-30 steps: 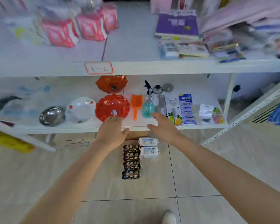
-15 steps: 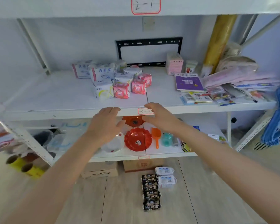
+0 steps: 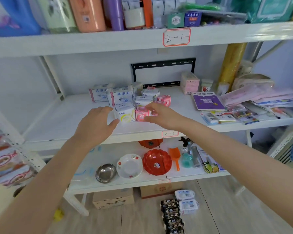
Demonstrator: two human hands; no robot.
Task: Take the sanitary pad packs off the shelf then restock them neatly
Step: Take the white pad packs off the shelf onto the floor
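Several sanitary pad packs stand in a loose cluster on the middle white shelf point(image 3: 61, 122): white ABC packs point(image 3: 119, 97) at the back, a small white ABC pack point(image 3: 125, 114) and a pink pack point(image 3: 141, 114) in front, another pink pack point(image 3: 164, 99) behind. My left hand point(image 3: 96, 123) is open, fingers curled just left of the small white pack. My right hand point(image 3: 161, 114) is open, its fingers at the pink pack's top right. Neither hand holds anything. More packs lie on the floor: dark ones point(image 3: 172, 217) and white ones point(image 3: 186, 202).
To the right on the same shelf lie a purple book point(image 3: 207, 101), stationery and pink sheets point(image 3: 260, 98). Bottles point(image 3: 86, 12) fill the shelf above. Below sit a steel bowl point(image 3: 106, 172), a white plate point(image 3: 129, 166), a red plate point(image 3: 156, 162) and an orange scoop point(image 3: 175, 157).
My view rose from the lower shelf to the middle one. Both hands moved up and forward, from the shelf's front edge to either side of the front packs.
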